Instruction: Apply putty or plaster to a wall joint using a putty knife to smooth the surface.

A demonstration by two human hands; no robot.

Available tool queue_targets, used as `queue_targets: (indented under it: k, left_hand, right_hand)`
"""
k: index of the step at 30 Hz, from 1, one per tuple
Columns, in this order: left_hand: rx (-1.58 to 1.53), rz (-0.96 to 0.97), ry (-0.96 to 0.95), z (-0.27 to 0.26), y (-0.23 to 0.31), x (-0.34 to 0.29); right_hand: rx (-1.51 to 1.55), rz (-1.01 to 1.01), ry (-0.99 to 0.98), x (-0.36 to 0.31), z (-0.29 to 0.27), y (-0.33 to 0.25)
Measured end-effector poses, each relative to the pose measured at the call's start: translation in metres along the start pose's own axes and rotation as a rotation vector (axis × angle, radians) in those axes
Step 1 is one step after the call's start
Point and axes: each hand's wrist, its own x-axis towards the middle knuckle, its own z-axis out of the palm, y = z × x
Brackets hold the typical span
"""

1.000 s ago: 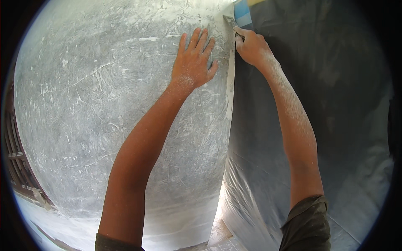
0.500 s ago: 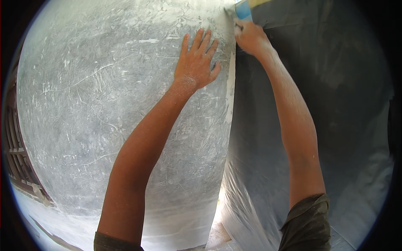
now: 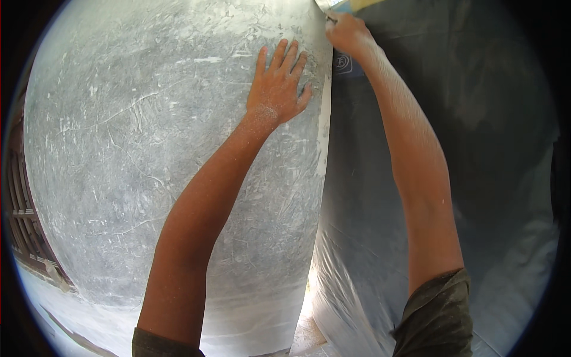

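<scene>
My left hand (image 3: 278, 81) lies flat with fingers spread on a rough grey-and-white plastered wall (image 3: 137, 160). Pale dust coats its wrist. Up at the wall's right edge, my right hand (image 3: 348, 33) is closed around what looks like a scraper (image 3: 323, 5). Its thin, shiny blade reaches the top of the picture and is partly cut off there; most of the handle is hidden in my fist. White dust covers my right forearm as well.
Dark plastic sheeting (image 3: 476, 149) hangs to the right of the wall edge, with a blue and yellow patch (image 3: 351, 6) at its top. Bright light comes through a gap low between wall and sheet. Brown slatted woodwork (image 3: 30, 220) stands at the far left.
My right hand has moved up and slightly left along the wall edge with the scraper. A pale printed mark on the sheeting has come into view beneath it. My left hand has barely moved.
</scene>
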Motion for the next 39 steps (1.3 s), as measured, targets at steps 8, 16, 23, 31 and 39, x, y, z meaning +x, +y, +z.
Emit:
queue_targets:
  k: [8,16,23,31,39]
  left_hand:
    - [-0.06,0.051,0.004,0.0,-0.039,-0.015]
    - [-0.048,0.05,0.044,0.001,-0.021,0.003]
    - [0.049,0.045,0.052,-0.004,-0.047,-0.002]
    - [-0.013,0.025,0.043,-0.001,-0.044,-0.004]
    - [0.052,0.004,0.013,-0.006,-0.023,0.005]
  right_hand:
    - [0.025,-0.037,-0.033,-0.072,0.016,-0.028]
    - [0.03,0.001,0.057,-0.006,0.011,-0.009]
    - [0.065,0.036,-0.059,-0.083,0.024,-0.04]
    - [0.057,0.043,-0.114,-0.058,0.015,-0.046]
    - [-0.012,-0.01,0.104,-0.004,0.014,-0.009]
